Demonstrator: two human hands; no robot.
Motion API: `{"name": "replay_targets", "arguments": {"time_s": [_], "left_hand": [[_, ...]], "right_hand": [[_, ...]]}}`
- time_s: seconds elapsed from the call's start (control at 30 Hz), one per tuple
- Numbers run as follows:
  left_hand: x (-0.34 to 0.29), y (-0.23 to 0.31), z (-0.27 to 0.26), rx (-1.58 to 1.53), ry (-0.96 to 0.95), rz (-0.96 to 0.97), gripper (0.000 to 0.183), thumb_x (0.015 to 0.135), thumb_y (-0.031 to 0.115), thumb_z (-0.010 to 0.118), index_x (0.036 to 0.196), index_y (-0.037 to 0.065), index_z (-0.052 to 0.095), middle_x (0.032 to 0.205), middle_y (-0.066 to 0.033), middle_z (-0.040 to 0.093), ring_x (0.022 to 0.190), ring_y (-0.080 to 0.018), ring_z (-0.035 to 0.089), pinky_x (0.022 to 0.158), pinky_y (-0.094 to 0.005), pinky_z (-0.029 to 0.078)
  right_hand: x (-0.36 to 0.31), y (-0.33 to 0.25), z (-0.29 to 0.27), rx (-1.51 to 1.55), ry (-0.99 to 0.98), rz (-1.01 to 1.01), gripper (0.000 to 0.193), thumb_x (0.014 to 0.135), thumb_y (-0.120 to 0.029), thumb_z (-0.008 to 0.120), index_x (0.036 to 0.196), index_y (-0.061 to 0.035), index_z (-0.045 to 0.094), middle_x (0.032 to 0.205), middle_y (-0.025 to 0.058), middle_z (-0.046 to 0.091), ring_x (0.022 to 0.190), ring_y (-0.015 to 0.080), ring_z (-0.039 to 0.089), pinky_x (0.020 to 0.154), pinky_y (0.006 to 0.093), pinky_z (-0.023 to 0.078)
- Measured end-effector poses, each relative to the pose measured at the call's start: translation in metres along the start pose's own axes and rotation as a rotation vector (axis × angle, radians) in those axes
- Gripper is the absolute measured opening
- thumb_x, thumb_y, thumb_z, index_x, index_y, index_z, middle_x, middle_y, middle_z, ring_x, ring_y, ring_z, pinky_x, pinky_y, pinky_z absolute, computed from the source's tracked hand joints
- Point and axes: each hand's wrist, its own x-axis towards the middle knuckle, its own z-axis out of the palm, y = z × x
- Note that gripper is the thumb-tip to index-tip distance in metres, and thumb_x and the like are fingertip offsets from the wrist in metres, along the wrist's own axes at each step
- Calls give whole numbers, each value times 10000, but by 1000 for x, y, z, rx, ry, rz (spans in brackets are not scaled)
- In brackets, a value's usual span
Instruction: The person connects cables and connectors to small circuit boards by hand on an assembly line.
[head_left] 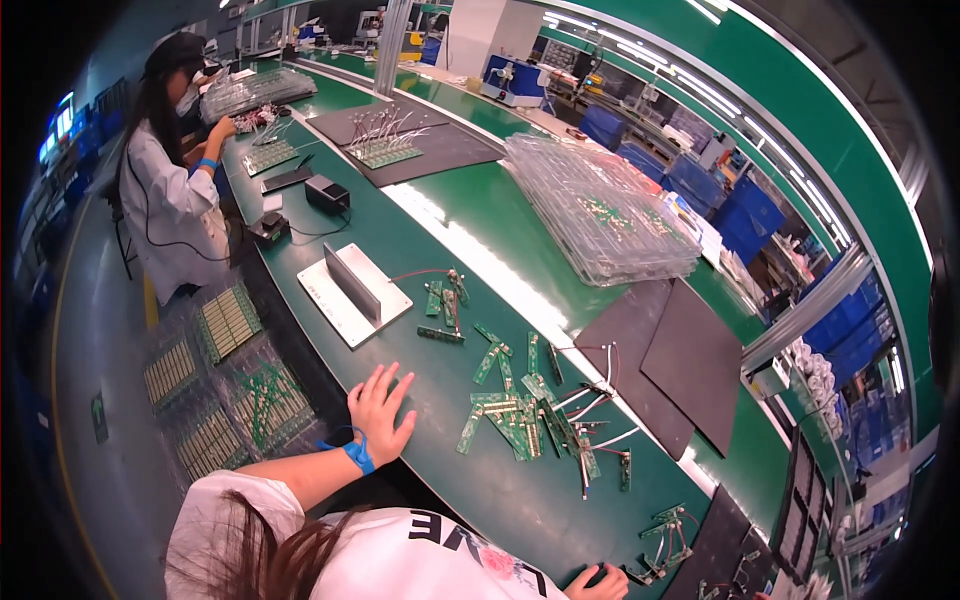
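Observation:
My left hand rests at the near edge of the green worktable, fingers spread and nothing in it. A blue wrist strap circles that wrist. To its right lies a loose pile of narrow green circuit boards, some with white, red or black wires. Beyond the hand stands a white plate with an upright grey panel. My right hand shows at the lower edge, fingers curled round something small and dark that I cannot make out. Several wired boards lie just beside it.
Black mats and stacked clear plastic trays lie across the table. A black box-shaped device with a cable stands farther left. Board panels sit low at left. Another person works at the far left.

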Motion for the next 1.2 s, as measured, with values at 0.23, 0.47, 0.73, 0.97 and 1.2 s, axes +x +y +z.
{"name": "replay_targets", "arguments": {"time_s": [0.23,0.47,0.73,0.97,1.2], "left_hand": [[0,-5,-9,-9,-53,28,557,801,349,553,1315,149,470,1370,-122,417,1252,-303,382,968,-476,247],[-6,-5,-12,-69,-84,69,535,803,355,570,1288,143,486,1365,-103,426,1216,-273,426,949,-478,263],[-4,-14,0,-179,-101,3,600,781,315,622,1292,63,435,1401,-156,378,1259,-301,375,1010,-486,210],[10,13,-2,-313,-223,168,477,779,163,652,1210,54,479,1393,-170,367,1331,-362,273,1072,-453,223],[38,79,26,-401,-470,584,349,755,104,660,1090,82,565,1346,-139,439,1301,-362,338,1061,-453,258]], "right_hand": [[1,0,1,-8,-62,7,228,835,-303,578,949,-107,601,989,119,571,922,329,525,772,450,401],[-10,6,-5,-29,21,13,181,825,-284,584,876,-112,611,917,106,583,862,337,533,746,445,411],[5,19,17,89,-42,-9,217,765,-189,614,924,-46,575,964,155,585,925,351,540,817,446,413],[4,6,27,312,-53,45,210,790,-119,630,976,-42,569,1073,142,519,1032,323,469,884,418,364],[54,-91,61,683,-231,-425,213,739,-105,662,928,-46,587,960,124,539,958,304,485,835,405,382]]}}
